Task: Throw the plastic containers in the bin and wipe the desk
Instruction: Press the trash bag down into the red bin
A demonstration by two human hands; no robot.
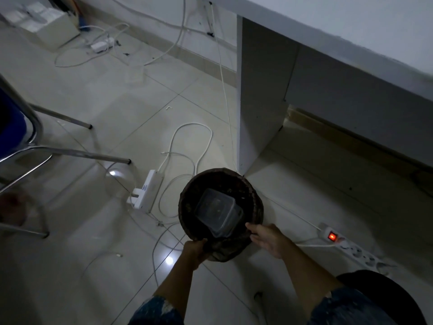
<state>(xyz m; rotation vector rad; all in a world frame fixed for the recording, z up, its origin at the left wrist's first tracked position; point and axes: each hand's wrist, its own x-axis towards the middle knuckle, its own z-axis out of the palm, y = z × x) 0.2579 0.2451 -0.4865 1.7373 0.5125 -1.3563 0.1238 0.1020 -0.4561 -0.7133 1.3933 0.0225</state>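
A dark round bin [187,195] stands on the tiled floor beside the white desk's leg [257,102]. Inside it lies a clear plastic container [219,213], tilted against the near wall. My left hand [195,250] grips the bin's near rim with curled fingers. My right hand [267,239] is just to the right of the rim, fingers straight, fingertips at the bin's edge. The white desk top [351,22] runs across the upper right; nothing on it shows.
Loose white cables [187,141] and a white power strip [145,191] lie left of the bin. Another strip with a lit red switch [332,236] lies to the right. A metal-legged chair [35,146] stands at the left, a box [44,24] at the far left corner.
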